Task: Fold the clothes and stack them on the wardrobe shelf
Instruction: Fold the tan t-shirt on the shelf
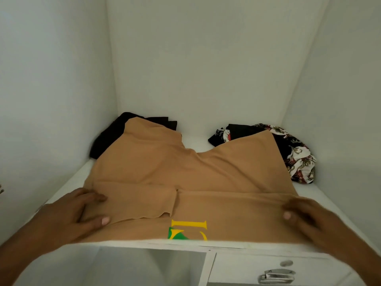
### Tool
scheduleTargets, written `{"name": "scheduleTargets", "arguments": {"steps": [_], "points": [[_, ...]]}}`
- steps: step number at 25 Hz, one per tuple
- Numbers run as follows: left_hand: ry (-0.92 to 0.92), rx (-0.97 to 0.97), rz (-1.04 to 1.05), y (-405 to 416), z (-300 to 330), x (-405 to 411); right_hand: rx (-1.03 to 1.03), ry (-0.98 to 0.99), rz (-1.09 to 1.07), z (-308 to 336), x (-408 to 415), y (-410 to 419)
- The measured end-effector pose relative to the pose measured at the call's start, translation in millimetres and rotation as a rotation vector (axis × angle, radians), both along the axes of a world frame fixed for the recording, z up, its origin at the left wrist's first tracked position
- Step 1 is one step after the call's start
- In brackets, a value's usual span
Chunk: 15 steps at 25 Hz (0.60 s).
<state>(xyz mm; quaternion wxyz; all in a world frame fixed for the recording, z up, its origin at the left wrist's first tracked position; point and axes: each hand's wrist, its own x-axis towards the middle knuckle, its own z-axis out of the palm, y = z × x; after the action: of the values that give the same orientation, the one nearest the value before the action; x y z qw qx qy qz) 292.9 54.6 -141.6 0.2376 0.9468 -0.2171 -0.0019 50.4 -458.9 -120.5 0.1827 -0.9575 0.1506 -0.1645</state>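
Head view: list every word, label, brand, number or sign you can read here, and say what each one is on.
Tan garment, print at the near shelf edge: yellow letter shapes and a green patch, partly cut off; no word can be read.
Patterned black, white and red cloth: pictures only, no text legible.
Metal latch: no marking legible.

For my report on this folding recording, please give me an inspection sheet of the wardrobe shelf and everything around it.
Surface: white wardrobe shelf, mostly covered by cloth.
Job's things: tan garment spread flat, its yellow and green print at the front edge; black clothes at back left, partly under it; patterned clothes bunched at back right.
Clutter: nothing seen.
Grippers: left hand rests on the tan garment's left side; right hand is on its right side, blurred.
Cables: nothing seen.
Surroundings: white wardrobe walls; a metal latch on the panel below.
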Motion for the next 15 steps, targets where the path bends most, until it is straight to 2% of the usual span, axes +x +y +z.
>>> {"name": "scheduleTargets", "arguments": {"steps": [2, 4, 7, 9, 11, 13, 15], "points": [[0.065, 0.006, 0.016, 0.7, 10.9, 12.1, -0.046, 0.15, -0.217, 10.0, 3.2, -40.1], [0.069, -0.033, 0.048, -6.8, 27.7, 25.0, -0.043, 0.168, -0.33, 17.9, 13.4, -80.8], [-0.024, -0.112, 0.085, -40.8, 59.5, 70.8, 0.045, -0.057, -0.314, 51.0, 62.1, -105.9], [-0.089, -0.151, 0.106, -72.1, 78.7, 111.6, 0.032, -0.16, -0.21, 82.5, 109.8, -91.7], [-0.042, -0.243, 0.144, -98.4, 89.8, 146.2, 0.117, -0.182, -0.141, 103.9, 155.3, -80.9], [0.041, -0.321, 0.195, -116.2, 89.2, 171.4, 0.326, -0.156, -0.15, 110.7, 189.8, -86.1], [0.132, -0.392, 0.216, -127.7, 86.2, 189.2, 0.423, -0.081, -0.177, 111.2, 204.3, -89.5]]}}
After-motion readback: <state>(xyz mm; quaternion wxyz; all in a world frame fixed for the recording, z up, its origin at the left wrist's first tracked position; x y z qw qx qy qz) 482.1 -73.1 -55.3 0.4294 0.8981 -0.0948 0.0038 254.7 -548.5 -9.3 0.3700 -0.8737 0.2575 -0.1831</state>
